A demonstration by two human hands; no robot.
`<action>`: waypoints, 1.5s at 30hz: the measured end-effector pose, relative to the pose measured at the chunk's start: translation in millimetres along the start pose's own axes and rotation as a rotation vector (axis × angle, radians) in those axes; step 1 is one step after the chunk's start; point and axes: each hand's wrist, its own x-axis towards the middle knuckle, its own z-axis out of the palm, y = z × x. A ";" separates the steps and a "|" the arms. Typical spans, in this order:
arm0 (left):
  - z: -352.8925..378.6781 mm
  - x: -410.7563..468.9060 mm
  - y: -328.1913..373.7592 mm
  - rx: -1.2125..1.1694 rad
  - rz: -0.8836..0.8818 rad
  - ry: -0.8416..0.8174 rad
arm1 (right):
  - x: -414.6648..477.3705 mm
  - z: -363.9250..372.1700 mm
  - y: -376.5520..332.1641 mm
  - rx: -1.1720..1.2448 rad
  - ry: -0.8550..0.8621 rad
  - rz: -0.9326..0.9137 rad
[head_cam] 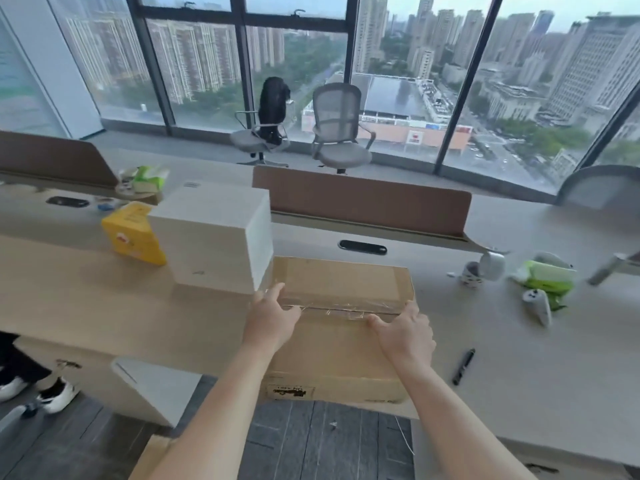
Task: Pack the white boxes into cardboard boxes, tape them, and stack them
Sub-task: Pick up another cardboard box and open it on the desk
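Cardboard box (341, 356) with left hand (273, 322) and right hand (405, 334) pressing its top

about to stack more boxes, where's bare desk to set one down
Bare desk lies left of the cardboard box, in front of the white box and yellow box. A narrower strip runs between cardboard box and marker. Crowded far right: mug, tissue pack, controller.

Soft grey daylight enters through the tall dark-framed glass windows (298, 81) at the back. The room is evenly bright and the shadows are weak. The strip of clear tape (346, 306) on the brown cardboard box (339, 351) gives small glints. The window frames bend outward toward the edges. The whole picture is slightly soft, and things on the pale beige surface (104, 306) near the right edge are smeared.
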 end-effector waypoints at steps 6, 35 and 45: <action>43.4 46.5 22.5 0.113 -0.033 -0.054 | 64.5 11.2 19.7 0.017 -0.047 0.030; 145.3 261.4 20.6 0.180 0.073 -0.374 | 222.7 82.6 27.0 -0.004 -0.128 0.190; 139.0 229.2 24.7 0.263 0.004 -0.271 | 224.1 76.8 21.5 -0.335 -0.085 -0.215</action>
